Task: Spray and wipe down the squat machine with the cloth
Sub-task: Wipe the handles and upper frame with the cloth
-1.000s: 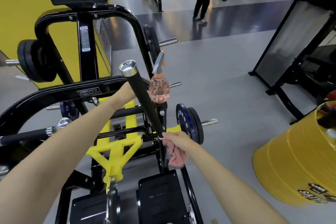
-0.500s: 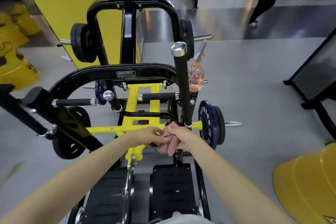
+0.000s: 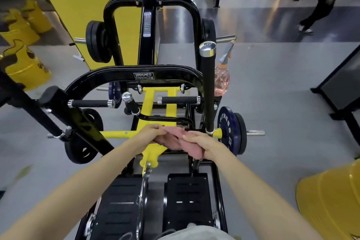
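Pink cloth [image 3: 182, 141] at frame centre, gripped by both hands: left hand [image 3: 150, 134], right hand [image 3: 204, 144]. Spray bottle [image 3: 222, 80] seemingly hangs on the squat machine [image 3: 144, 76].

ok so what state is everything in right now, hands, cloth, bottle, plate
cloth, bunched, held between both hands over the yellow frame
left hand, gripping the cloth's left end
right hand, gripping the cloth's right end
spray bottle, upright, perched beside the upright handle, in neither hand
blue plate, loaded on the right-side peg
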Demonstrator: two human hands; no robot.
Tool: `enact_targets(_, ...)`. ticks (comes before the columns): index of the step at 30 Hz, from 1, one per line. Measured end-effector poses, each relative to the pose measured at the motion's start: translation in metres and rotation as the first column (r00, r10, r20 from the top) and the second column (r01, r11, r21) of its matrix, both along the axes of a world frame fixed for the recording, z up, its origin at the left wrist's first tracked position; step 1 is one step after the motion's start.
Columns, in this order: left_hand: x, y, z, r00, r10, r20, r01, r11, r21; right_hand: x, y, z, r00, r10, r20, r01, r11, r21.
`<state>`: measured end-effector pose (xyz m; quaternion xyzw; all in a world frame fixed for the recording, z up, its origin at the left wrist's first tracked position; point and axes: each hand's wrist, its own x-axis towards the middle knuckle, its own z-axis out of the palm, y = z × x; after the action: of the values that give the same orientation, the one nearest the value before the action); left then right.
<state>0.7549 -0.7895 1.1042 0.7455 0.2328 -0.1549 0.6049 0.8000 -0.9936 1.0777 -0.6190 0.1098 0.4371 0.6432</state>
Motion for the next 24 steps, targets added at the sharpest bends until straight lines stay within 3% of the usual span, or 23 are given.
enact_targets(4,0.003,0.006,0.006,0.995,-0.1,0.028,0.099,0.995,0.021,-0.003,-0.004,-0.004,0.987,0.137,0.079,-0.121,0.976,-0.181)
enact_targets(7,0.008,0.005,0.011,0.99,-0.141,0.011,0.139,0.986,0.093,0.001,-0.002,-0.01,0.987,0.026,0.158,0.022,0.955,-0.295)
enact_targets(14,0.01,0.017,0.006,0.983,-0.166,-0.082,0.177,0.974,0.141,0.012,-0.008,-0.016,0.94,-0.264,0.218,0.301,0.94,-0.161)
enact_targets(17,0.009,0.019,0.001,0.989,-0.123,-0.078,0.132,0.985,0.115,0.011,-0.012,-0.015,0.935,-0.215,0.281,0.266,0.951,-0.159)
enact_targets(24,0.004,0.027,-0.006,0.992,-0.063,-0.108,0.073,0.993,0.09,0.008,-0.012,-0.009,0.969,-0.178,0.173,0.193,0.978,-0.076)
